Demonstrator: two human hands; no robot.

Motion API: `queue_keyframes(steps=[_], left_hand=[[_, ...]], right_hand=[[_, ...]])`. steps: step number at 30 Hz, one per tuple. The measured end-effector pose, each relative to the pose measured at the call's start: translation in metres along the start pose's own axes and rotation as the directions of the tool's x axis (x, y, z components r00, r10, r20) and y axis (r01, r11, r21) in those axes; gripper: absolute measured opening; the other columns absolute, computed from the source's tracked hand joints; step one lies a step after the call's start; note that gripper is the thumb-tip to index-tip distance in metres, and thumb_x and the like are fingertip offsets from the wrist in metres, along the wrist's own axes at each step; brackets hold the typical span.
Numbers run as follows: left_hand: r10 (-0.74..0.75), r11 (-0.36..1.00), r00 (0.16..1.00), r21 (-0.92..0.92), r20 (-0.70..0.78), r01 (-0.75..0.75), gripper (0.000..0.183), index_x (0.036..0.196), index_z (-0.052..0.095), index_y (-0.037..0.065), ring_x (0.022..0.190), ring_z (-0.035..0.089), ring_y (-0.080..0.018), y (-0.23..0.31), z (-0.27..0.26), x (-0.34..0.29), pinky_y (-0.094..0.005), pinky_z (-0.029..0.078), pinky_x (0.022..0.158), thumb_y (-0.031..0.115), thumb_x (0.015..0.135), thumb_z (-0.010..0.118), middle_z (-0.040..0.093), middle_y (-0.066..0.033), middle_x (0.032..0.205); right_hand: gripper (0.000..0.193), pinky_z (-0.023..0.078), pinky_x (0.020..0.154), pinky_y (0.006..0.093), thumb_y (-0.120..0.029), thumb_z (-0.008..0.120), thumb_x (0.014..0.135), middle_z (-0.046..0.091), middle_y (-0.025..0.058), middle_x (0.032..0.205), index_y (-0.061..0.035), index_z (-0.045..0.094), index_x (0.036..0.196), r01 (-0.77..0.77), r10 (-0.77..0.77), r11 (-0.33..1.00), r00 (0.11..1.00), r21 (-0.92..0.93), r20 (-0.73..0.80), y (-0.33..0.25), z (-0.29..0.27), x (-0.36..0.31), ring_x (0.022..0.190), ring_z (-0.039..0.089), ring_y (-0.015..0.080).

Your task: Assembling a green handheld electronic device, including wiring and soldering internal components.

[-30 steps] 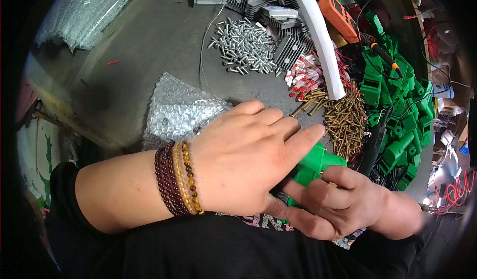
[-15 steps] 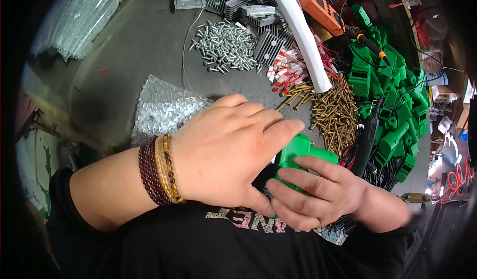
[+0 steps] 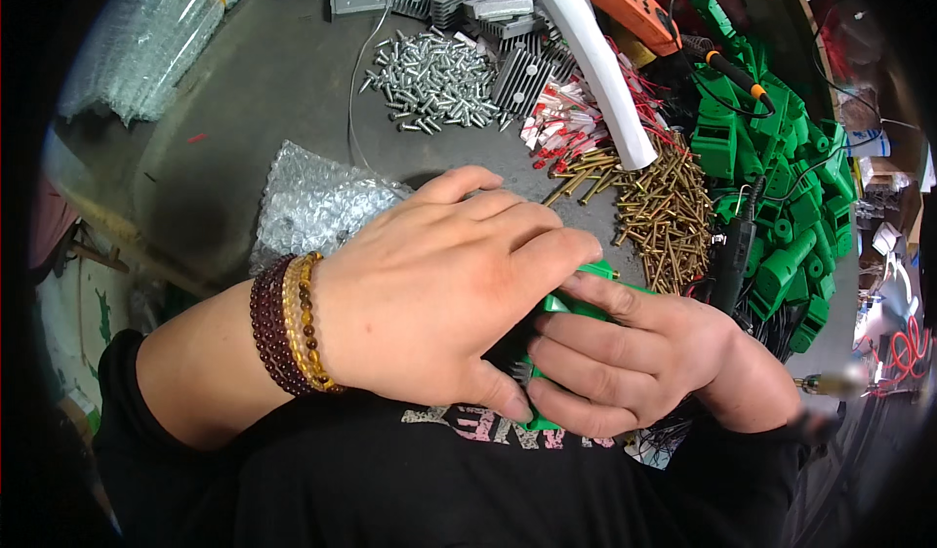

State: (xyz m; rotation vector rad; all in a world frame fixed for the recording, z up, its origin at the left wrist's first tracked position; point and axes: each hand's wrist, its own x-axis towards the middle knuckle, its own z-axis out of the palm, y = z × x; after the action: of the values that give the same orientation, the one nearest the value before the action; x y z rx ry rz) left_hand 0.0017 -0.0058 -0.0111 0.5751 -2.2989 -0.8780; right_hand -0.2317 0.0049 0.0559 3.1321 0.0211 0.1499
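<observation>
Head view, left to right: bubble wrap (image 3: 317,202) lies flat on the grey bench (image 3: 259,89), just beyond the left wrist. Left hand (image 3: 439,284), back upward, is partly closed over a green housing (image 3: 586,307), thumb at its near end, index finger at its far end; other fingertips hidden. Housing sits between the two hands, close to the torso, mostly covered. Right hand (image 3: 634,353) grasps its right side, fingers bent side by side across it; thumb not visible. Brass-coloured screws (image 3: 669,221) are heaped beyond the right hand; green housings (image 3: 781,255) piled farther right.
</observation>
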Motion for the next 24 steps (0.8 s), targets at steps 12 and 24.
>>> queue_keyframes(steps=[12,24], left_hand=[[0.004,0.999,0.996,-0.035,0.089,-0.001,0.100,0.134,0.051,0.001,0.117,0.057,-0.0329,-0.004,-0.006,0.005,-0.0449,0.038,0.102,0.061,0.060,0.084,0.060,-0.0137,0.124],[-0.201,0.856,0.963,-0.446,0.180,0.262,0.113,0.147,0.040,-0.002,0.131,0.050,-0.0248,-0.019,-0.003,0.026,-0.0375,0.038,0.112,0.062,0.065,0.085,0.053,-0.0136,0.141]], right_hand=[[0.025,0.054,0.100,0.0471,-0.014,0.062,0.090,0.066,0.0146,0.115,-0.0046,0.061,0.114,-0.125,0.137,0.987,0.982,0.099,-0.128,-0.005,0.004,-0.017,0.106,0.067,0.0298],[0.043,0.055,0.095,0.0425,-0.012,0.074,0.084,0.062,0.0259,0.129,-0.0044,0.061,0.124,-0.414,0.480,0.876,0.790,0.246,-0.381,-0.006,0.028,-0.049,0.115,0.065,0.0376]])
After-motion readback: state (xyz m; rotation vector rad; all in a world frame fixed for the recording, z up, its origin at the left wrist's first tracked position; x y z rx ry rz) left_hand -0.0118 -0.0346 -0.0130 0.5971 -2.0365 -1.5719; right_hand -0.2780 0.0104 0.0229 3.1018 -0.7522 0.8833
